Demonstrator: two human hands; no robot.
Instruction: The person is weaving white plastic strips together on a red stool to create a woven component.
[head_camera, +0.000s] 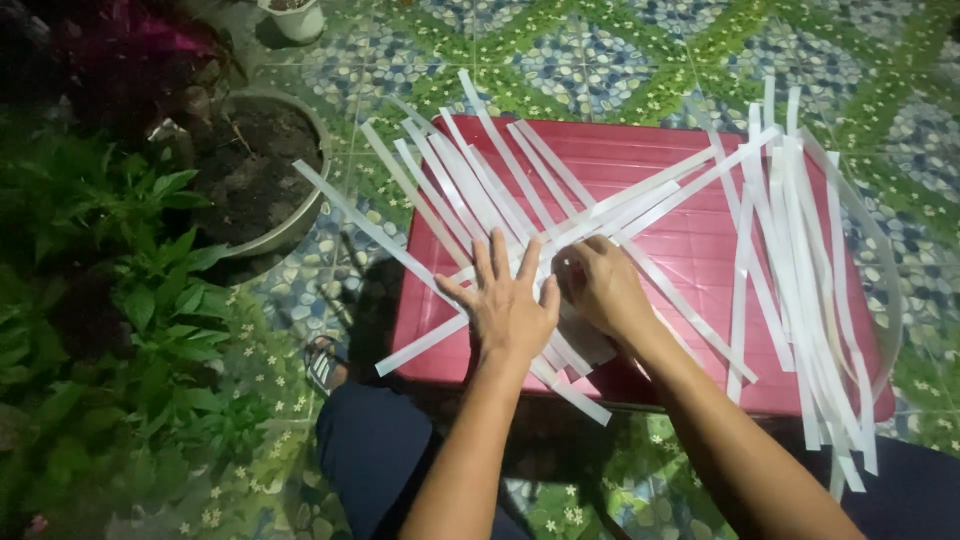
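Outdoors on a patterned pebble-tile floor (620, 60), beside a round soil-filled pot (262, 170), someone is pressing the left hand (507, 305) flat and open on crossed long white paper strips (480, 190) on a low red plastic table (690, 240), while the right hand (600, 285) is pinching one strip, seemingly mid-weave, needing careful threading next.

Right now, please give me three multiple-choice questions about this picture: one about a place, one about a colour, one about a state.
1. Where is the loose pile of strips?
A. on the box's right side
B. in the pot
C. on the person's lap

2. What colour is the box?
A. blue
B. red
C. black

3. How is the left hand?
A. closed in a fist
B. lifted high
C. flat, fingers spread

Answers:
1 A, the strips lie across the right end.
2 B, its top is red.
3 C, the palm presses the crossed strips.
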